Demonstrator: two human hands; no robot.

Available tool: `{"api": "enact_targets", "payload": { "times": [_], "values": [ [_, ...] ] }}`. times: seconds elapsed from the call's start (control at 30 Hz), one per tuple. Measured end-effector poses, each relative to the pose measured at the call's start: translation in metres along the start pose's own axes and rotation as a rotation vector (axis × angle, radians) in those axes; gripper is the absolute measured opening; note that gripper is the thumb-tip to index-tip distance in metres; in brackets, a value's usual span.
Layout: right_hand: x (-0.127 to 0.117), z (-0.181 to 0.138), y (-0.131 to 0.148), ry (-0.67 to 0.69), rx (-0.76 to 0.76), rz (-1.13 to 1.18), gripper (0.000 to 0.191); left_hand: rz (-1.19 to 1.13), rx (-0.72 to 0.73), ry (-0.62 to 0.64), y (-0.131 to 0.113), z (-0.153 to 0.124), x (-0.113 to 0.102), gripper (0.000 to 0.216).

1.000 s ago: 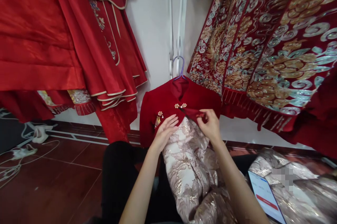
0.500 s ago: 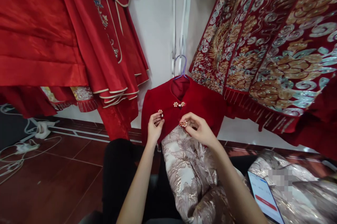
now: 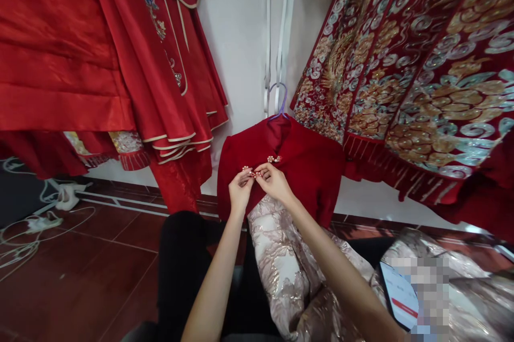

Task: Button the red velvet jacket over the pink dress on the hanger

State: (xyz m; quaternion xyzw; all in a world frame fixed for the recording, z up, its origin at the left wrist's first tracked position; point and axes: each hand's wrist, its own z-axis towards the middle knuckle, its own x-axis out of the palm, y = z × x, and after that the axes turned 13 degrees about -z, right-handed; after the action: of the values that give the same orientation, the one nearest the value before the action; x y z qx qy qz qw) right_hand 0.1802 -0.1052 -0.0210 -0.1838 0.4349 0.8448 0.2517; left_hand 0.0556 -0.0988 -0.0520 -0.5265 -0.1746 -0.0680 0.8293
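Note:
A short red velvet jacket [image 3: 309,171] hangs in front of me on a purple hanger [image 3: 285,97]. At its collar sits a beaded flower clasp [image 3: 273,159], which looks fastened. Lower on the jacket front, my left hand [image 3: 241,188] pinches one half of a second beaded flower clasp [image 3: 246,168]. My right hand [image 3: 274,181] pinches the other half, its fingertips meeting those of my left. Fingers partly cover where the two halves come together, so I cannot tell whether they are joined. Below the jacket hem, shiny brocade fabric [image 3: 277,256] drapes over my lap.
Red garments [image 3: 160,74] hang at the left, and an embroidered red skirt [image 3: 401,85] with tassels hangs at the right. A phone [image 3: 397,294] lies on brocade at the lower right. White cables [image 3: 20,251] and a white metal rack base [image 3: 120,204] are on the tiled floor.
My right hand has moved left and slightly up, carrying its clasp half to the one in my left hand. My left hand has shifted slightly right.

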Motion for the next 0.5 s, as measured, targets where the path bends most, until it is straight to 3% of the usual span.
{"api": "enact_targets", "payload": {
  "times": [0.5],
  "values": [
    [0.019,-0.005,-0.007,-0.141,-0.072,-0.083,0.020,0.050,0.072,-0.068,0.001,-0.003,0.001,0.026]
  ]
}}
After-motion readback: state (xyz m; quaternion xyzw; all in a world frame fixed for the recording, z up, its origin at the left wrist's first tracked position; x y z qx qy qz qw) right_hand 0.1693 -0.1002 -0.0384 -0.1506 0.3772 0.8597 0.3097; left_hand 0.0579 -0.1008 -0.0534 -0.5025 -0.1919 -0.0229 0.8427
